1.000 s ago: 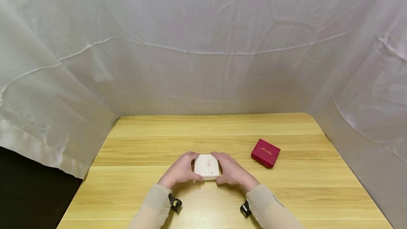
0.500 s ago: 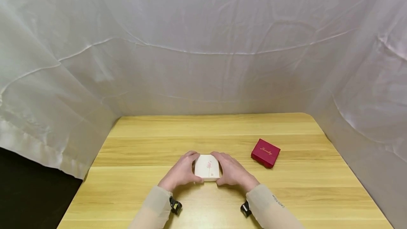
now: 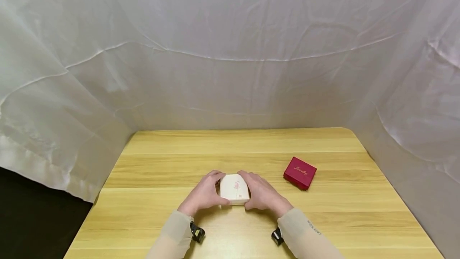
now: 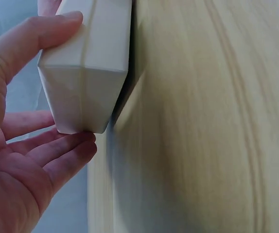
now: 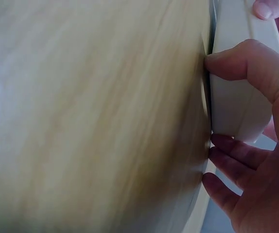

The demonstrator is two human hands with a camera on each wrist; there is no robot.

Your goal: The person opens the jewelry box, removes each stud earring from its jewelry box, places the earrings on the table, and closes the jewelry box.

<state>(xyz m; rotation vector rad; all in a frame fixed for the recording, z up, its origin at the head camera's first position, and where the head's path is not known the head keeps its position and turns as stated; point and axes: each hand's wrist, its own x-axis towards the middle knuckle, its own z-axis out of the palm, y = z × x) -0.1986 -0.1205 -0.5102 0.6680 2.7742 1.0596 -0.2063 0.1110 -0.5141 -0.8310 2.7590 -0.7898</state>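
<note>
A small white box [image 3: 234, 187] with a pink flower printed on its top sits between both hands near the middle of the table. The left hand [image 3: 203, 193] grips its left side, fingers behind and thumb in front. In the left wrist view that thumb [image 4: 57, 33] presses the upper part of the front face, above a seam running round the box. From the right side, the right hand [image 3: 263, 193] holds it too. Its thumb [image 5: 232, 63] lies low on the front, below the seam and close over the tabletop. The far fingertips are partly hidden behind the box.
A dark red box [image 3: 300, 173] with gold "Jewelry" lettering lies to the right, beyond the right hand. The wooden table [image 3: 161, 159] is bordered by pale cloth [image 3: 237, 87] at the back and sides. A dark area [image 3: 36, 215] shows at the lower left.
Both hands stay in the same grip and place. The white box has shifted very slightly, its front face showing a little taller than half a second ago.
</note>
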